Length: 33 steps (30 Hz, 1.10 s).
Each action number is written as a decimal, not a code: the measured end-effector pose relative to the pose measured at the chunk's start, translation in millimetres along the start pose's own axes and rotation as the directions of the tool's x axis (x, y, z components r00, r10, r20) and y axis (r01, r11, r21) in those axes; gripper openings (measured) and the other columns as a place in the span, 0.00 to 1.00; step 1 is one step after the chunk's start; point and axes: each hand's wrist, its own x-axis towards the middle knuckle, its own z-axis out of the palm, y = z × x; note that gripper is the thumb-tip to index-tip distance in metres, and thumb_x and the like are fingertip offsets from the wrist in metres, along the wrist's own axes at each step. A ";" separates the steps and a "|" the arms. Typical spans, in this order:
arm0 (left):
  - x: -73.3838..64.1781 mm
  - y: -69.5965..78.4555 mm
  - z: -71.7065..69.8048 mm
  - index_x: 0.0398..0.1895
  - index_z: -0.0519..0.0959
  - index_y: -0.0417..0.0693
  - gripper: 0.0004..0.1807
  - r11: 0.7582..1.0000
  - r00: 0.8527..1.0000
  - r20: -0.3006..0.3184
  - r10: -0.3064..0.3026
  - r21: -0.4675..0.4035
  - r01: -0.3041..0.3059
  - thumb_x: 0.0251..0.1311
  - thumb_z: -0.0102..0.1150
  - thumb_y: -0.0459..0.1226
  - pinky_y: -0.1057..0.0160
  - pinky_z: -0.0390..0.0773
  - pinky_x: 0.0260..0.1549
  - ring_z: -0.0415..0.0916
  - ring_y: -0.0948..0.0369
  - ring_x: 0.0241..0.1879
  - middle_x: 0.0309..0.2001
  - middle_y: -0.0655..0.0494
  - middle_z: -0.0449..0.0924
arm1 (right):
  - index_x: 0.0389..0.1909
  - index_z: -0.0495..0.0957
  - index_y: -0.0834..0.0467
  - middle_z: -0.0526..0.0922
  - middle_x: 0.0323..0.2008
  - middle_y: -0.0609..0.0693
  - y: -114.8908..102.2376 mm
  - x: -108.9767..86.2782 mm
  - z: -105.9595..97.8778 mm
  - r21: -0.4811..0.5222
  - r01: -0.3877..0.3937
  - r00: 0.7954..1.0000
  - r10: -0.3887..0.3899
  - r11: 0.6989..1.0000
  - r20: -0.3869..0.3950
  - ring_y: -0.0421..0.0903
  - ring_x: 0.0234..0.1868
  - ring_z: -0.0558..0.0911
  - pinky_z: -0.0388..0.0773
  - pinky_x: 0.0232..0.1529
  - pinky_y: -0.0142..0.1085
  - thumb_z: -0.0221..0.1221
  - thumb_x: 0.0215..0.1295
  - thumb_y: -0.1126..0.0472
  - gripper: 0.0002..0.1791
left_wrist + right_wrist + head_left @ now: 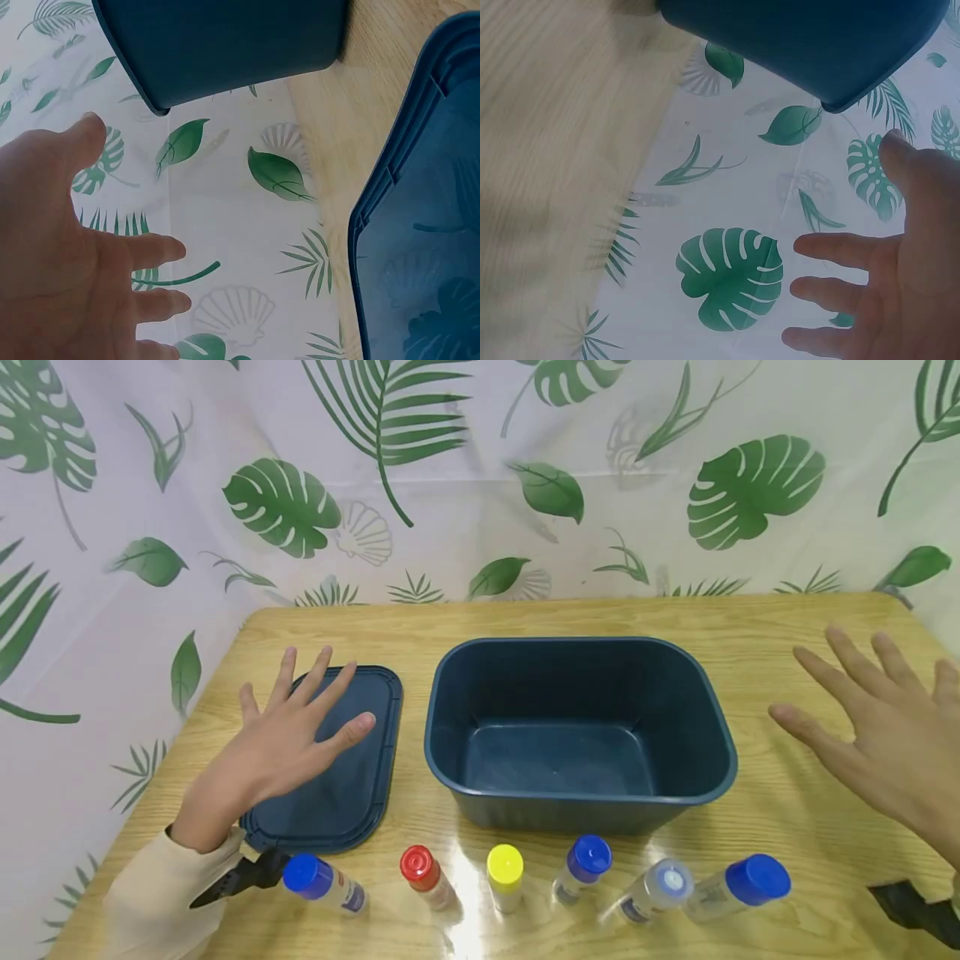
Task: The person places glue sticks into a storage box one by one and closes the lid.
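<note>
- At the left, we see leaf-printed cloth (135, 602); it also hangs beyond both hands, behind the table (787, 635).
- Our left hand (288, 743) is wide, its fingers and thumb spread, palm down and clear of the lid.
- Below the left hand we have the dark blue lid (348, 802), flat on the table and partly hidden by that hand.
- Nearer us than the left hand, just beside its wrist, is a blue-capped bottle (324, 885).
- To the right of that, still nearer us than either hand, we find the red bottle (429, 877), then the yellow bottle (506, 877), cap up.
- Between our hands is the deep blue box (555, 814), mouth up, touching neither.
- In front of the box, between the hands, we see a second blue-capped bottle (581, 870), a pale-capped bottle (656, 889) and, toward the right hand, a third blue-capped bottle (738, 889); whether these last two touch, we cannot tell.
- Our right hand (892, 727) is wide too, fingers spread above the table.
</note>
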 end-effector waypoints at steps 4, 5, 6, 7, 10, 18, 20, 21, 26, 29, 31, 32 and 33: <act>-2.1 3.7 -8.0 0.77 0.41 0.59 0.42 0.999 0.999 0.030 0.029 -0.018 -0.028 0.67 0.32 0.66 0.22 0.25 0.56 0.11 0.50 0.72 0.77 0.53 0.26 | 0.73 0.54 0.62 0.45 0.73 0.65 -2.1 -6.6 -1.8 0.044 0.030 0.998 -0.028 0.999 -0.050 0.62 0.74 0.35 0.22 0.65 0.65 0.44 0.71 0.35 0.42; -2.0 4.4 -9.8 0.78 0.40 0.58 0.42 0.999 0.999 0.036 0.034 -0.028 -0.033 0.67 0.32 0.66 0.23 0.25 0.56 0.12 0.49 0.72 0.77 0.52 0.27 | 0.72 0.55 0.63 0.47 0.73 0.66 -2.3 -8.0 -2.5 0.051 0.039 0.997 -0.036 0.998 -0.068 0.63 0.74 0.36 0.23 0.66 0.65 0.44 0.71 0.36 0.42; -1.7 4.7 -11.0 0.78 0.40 0.58 0.42 0.999 0.998 0.041 0.038 -0.037 -0.037 0.68 0.32 0.66 0.23 0.26 0.56 0.13 0.49 0.72 0.77 0.51 0.28 | 0.72 0.55 0.63 0.48 0.73 0.66 -2.4 -9.5 -3.1 0.061 0.047 0.995 -0.041 0.997 -0.089 0.63 0.74 0.37 0.23 0.66 0.65 0.44 0.71 0.36 0.41; -1.4 4.8 -12.5 0.78 0.40 0.57 0.41 0.998 0.998 0.042 0.043 -0.053 -0.040 0.68 0.31 0.65 0.23 0.26 0.57 0.14 0.49 0.73 0.77 0.51 0.29 | 0.71 0.56 0.64 0.50 0.72 0.67 -2.4 -11.2 -3.4 0.070 0.058 0.992 -0.049 0.996 -0.117 0.63 0.74 0.38 0.24 0.67 0.64 0.44 0.71 0.36 0.41; -0.7 5.2 -16.7 0.77 0.41 0.52 0.40 0.991 0.998 0.022 0.058 -0.125 -0.055 0.71 0.31 0.62 0.25 0.29 0.59 0.21 0.46 0.74 0.77 0.49 0.33 | 0.69 0.60 0.66 0.55 0.70 0.69 -1.7 -15.6 -4.2 0.098 0.095 0.978 -0.075 0.991 -0.195 0.62 0.74 0.42 0.27 0.67 0.64 0.44 0.73 0.39 0.38; 1.8 11.0 -27.6 0.73 0.53 0.36 0.34 0.931 0.991 -0.096 0.097 -0.343 -0.125 0.76 0.33 0.52 0.39 0.58 0.64 0.55 0.40 0.69 0.71 0.37 0.55 | 0.62 0.68 0.69 0.67 0.61 0.73 -6.0 -22.3 -7.6 0.096 0.200 0.931 -0.159 0.975 -0.328 0.67 0.69 0.58 0.42 0.70 0.61 0.48 0.73 0.42 0.34; 2.7 13.4 -29.5 0.72 0.58 0.37 0.33 0.919 0.991 -0.104 0.087 -0.376 -0.120 0.75 0.34 0.52 0.39 0.62 0.62 0.61 0.40 0.66 0.69 0.38 0.61 | 0.61 0.70 0.68 0.69 0.59 0.73 -9.1 -24.3 -7.1 0.120 0.225 0.917 -0.168 0.967 -0.361 0.68 0.67 0.61 0.48 0.68 0.62 0.50 0.72 0.44 0.32; 3.0 14.6 -30.4 0.71 0.60 0.37 0.32 0.910 0.992 -0.101 0.080 -0.398 -0.114 0.75 0.36 0.52 0.39 0.64 0.61 0.64 0.41 0.65 0.68 0.39 0.63 | 0.60 0.71 0.68 0.70 0.58 0.73 -11.0 -25.5 -6.7 0.138 0.237 0.912 -0.171 0.962 -0.374 0.68 0.66 0.62 0.51 0.67 0.63 0.52 0.72 0.45 0.31; 5.3 19.8 -33.4 0.66 0.68 0.40 0.29 0.836 0.998 -0.006 0.066 -0.545 -0.059 0.72 0.46 0.51 0.41 0.67 0.60 0.73 0.46 0.58 0.62 0.42 0.72 | 0.57 0.74 0.68 0.72 0.57 0.72 -19.1 -31.3 -7.2 0.196 0.267 0.907 -0.177 0.944 -0.383 0.68 0.64 0.66 0.58 0.63 0.64 0.58 0.69 0.52 0.26; 7.5 21.2 -34.0 0.64 0.68 0.37 0.27 0.761 0.996 0.049 0.078 -0.648 -0.028 0.71 0.50 0.47 0.48 0.70 0.60 0.76 0.48 0.55 0.60 0.41 0.74 | 0.57 0.75 0.67 0.74 0.57 0.70 -23.8 -35.6 -10.3 0.208 0.269 0.915 -0.182 0.940 -0.361 0.71 0.57 0.72 0.62 0.61 0.62 0.62 0.65 0.57 0.23; 8.7 21.3 -33.9 0.63 0.68 0.35 0.26 0.708 0.995 0.060 0.085 -0.706 -0.018 0.71 0.50 0.44 0.54 0.74 0.57 0.77 0.48 0.54 0.58 0.39 0.74 | 0.57 0.76 0.64 0.76 0.55 0.69 -26.8 -38.7 -13.6 0.208 0.273 0.918 -0.189 0.939 -0.349 0.72 0.51 0.76 0.65 0.64 0.54 0.64 0.62 0.60 0.23; 9.1 21.4 -33.7 0.62 0.68 0.33 0.25 0.679 0.994 0.065 0.091 -0.734 -0.014 0.71 0.50 0.43 0.57 0.75 0.55 0.77 0.48 0.54 0.58 0.38 0.74 | 0.57 0.77 0.63 0.78 0.54 0.68 -28.3 -39.8 -15.6 0.205 0.281 0.916 -0.198 0.938 -0.349 0.72 0.47 0.77 0.65 0.65 0.45 0.65 0.60 0.62 0.24; 8.9 21.4 -33.6 0.62 0.68 0.32 0.25 0.649 0.993 0.074 0.096 -0.761 -0.006 0.72 0.50 0.42 0.59 0.76 0.53 0.77 0.48 0.54 0.58 0.37 0.74 | 0.57 0.77 0.61 0.79 0.52 0.66 -29.7 -40.8 -17.5 0.204 0.289 0.914 -0.206 0.935 -0.350 0.71 0.44 0.79 0.65 0.66 0.36 0.67 0.58 0.62 0.24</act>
